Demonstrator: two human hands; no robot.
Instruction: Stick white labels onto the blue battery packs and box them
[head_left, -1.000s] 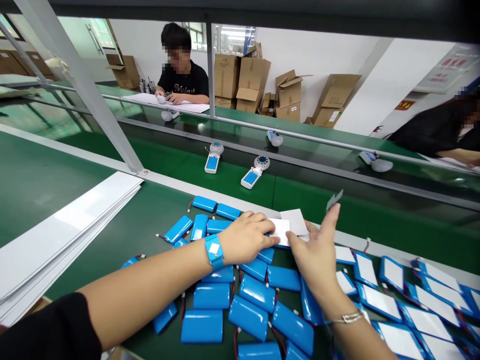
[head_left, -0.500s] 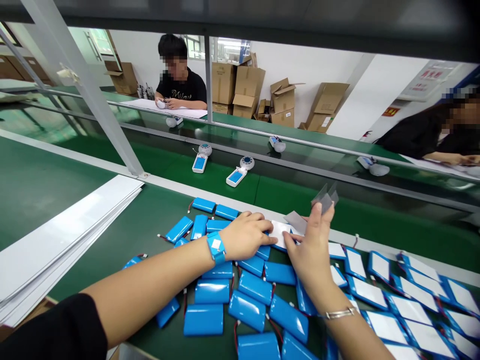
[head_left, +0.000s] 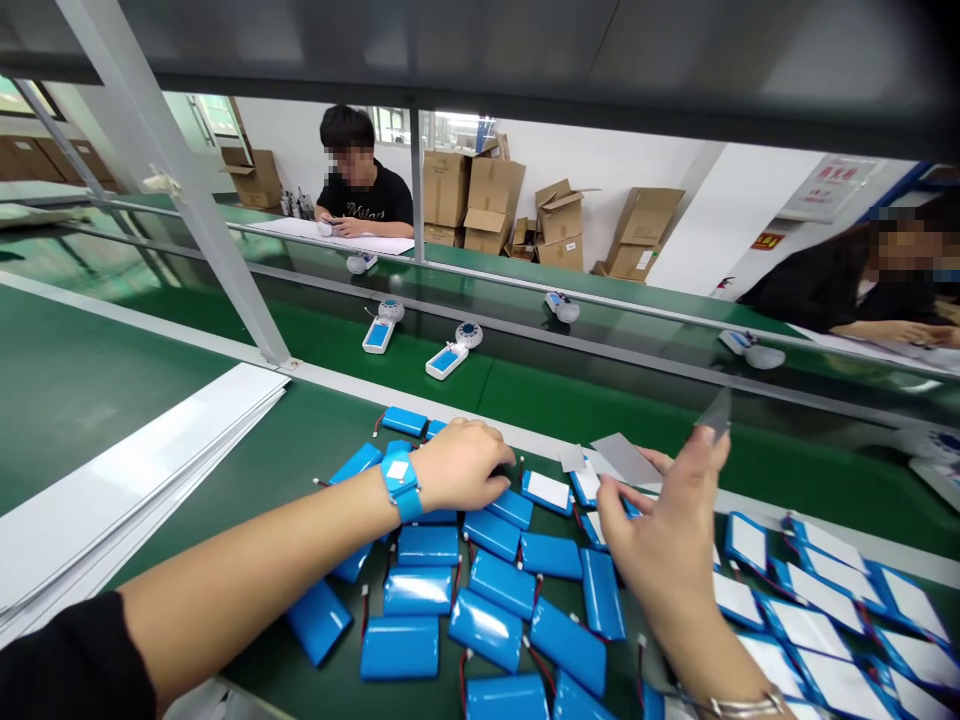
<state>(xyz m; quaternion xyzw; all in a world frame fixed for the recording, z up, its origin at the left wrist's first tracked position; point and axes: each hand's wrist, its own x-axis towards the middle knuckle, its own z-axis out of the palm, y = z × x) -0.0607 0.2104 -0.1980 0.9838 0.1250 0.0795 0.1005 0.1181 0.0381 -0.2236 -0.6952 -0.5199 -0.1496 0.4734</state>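
Where the left hand point(head_left: 459, 468) is: as its fingers bend loosely downward, it sits over the blue packs point(head_left: 399, 648) toward the far edge of the desk point(head_left: 112, 345); whether it grips one, I cannot tell.
Left wrist: wrapped in a blue band point(head_left: 400, 480).
Right hand point(head_left: 664, 535): raised fingers pinch a clear sheet point(head_left: 714, 412) that stands up past their tips; the thumb points toward the desk's far edge.
Grey sheet point(head_left: 622, 458): tilted against the right hand's lower fingers near the far edge, just beside a smaller pale piece point(head_left: 571, 458).
Blue packs: spread from the desk's middle to its near edge, red and dark leads between them.
White-topped packs point(head_left: 806, 627): grouped toward the near right corner, with a few just left of the right hand.
Panels point(head_left: 135, 470): white, stacked flat toward the near left corner.
Green strip point(head_left: 517, 405): runs beyond the far edge, carrying white devices point(head_left: 447, 360) with blue inserts.
Across the strip: a person in a black T-shirt point(head_left: 375, 208) sits before cardboard boxes point(head_left: 495, 195).
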